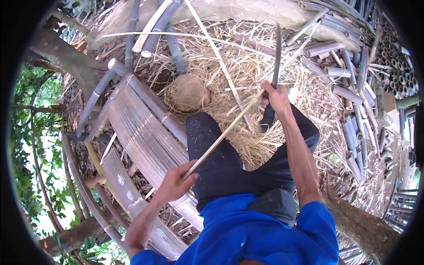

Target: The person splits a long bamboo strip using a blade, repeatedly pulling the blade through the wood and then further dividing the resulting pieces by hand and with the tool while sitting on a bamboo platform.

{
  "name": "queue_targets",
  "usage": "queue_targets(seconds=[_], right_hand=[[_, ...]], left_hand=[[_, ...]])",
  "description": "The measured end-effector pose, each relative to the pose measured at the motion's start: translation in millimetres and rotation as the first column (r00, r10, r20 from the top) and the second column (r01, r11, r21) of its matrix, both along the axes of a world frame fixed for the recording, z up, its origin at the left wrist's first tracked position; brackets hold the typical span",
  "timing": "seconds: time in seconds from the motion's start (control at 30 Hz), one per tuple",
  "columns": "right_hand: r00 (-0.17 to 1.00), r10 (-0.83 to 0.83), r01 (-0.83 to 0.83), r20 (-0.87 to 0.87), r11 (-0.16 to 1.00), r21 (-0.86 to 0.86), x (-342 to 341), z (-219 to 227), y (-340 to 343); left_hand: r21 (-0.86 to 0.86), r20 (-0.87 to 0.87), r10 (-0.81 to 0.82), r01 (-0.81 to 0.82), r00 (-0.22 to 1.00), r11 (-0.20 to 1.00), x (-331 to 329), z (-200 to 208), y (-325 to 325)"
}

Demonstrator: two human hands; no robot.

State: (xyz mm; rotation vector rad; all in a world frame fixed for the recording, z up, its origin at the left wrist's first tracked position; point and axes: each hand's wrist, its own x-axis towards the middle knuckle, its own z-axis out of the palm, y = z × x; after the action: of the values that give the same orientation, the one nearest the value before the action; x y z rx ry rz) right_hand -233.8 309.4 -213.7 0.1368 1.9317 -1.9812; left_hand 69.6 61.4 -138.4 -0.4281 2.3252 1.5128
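Pinched between the fingers and thumb of my left hand (176, 181) is the near end of a thin, pale bamboo strip (225, 132), above my left thigh. The strip slants up and away to my right hand (276, 98), which is wrapped round a long knife (277, 57). Its narrow dark blade points away from me, and its black handle shows below the fist. Near my right fingers the strip meets the base of the blade; whether those fingers also grip it I cannot tell.
At left stands a slatted bamboo bench (145, 128). A round cut log end (189, 92) lies beyond my knees, amid a heap of pale shavings (260, 145). Bamboo poles (161, 26) stretch away at the far left. Cut bamboo tubes (351, 128) are piled on the right.
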Motion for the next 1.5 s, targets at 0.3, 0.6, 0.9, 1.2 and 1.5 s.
queue_targets(seconds=[0.3, 0.6, 0.9, 1.2, 1.5], right_hand=[[0.981, 0.177, -0.175, -0.076, 0.984, 0.03, 21.0, 1.8, -14.6], [0.973, 0.011, 0.094, 0.229, 0.892, -0.442, 35.4, 11.2, -66.3], [0.941, 0.089, 0.097, 0.325, 0.851, -0.516, 89.8, 39.4, -97.0], [0.776, 0.469, -0.387, -0.421, 0.882, 0.269, 144.3, 61.2, -56.5], [0.73, 0.617, -0.416, -0.295, 0.743, 0.524, 155.1, 53.4, -11.4]], left_hand=[[-0.405, -0.23, -0.041, -0.057, 0.972, 0.913, -33.7, 15.0, -6.9], [-0.773, -0.633, -0.502, -0.451, 0.589, 0.446, 15.1, 78.3, 5.0], [0.623, -0.743, 0.668, -0.413, -0.045, 0.664, -27.2, 85.8, -1.9], [0.367, -0.884, 0.44, 0.352, -0.156, 0.861, 16.4, 207.0, -58.9], [0.45, -0.857, 0.491, 0.238, -0.155, 0.861, -30.5, 164.5, 19.6]])
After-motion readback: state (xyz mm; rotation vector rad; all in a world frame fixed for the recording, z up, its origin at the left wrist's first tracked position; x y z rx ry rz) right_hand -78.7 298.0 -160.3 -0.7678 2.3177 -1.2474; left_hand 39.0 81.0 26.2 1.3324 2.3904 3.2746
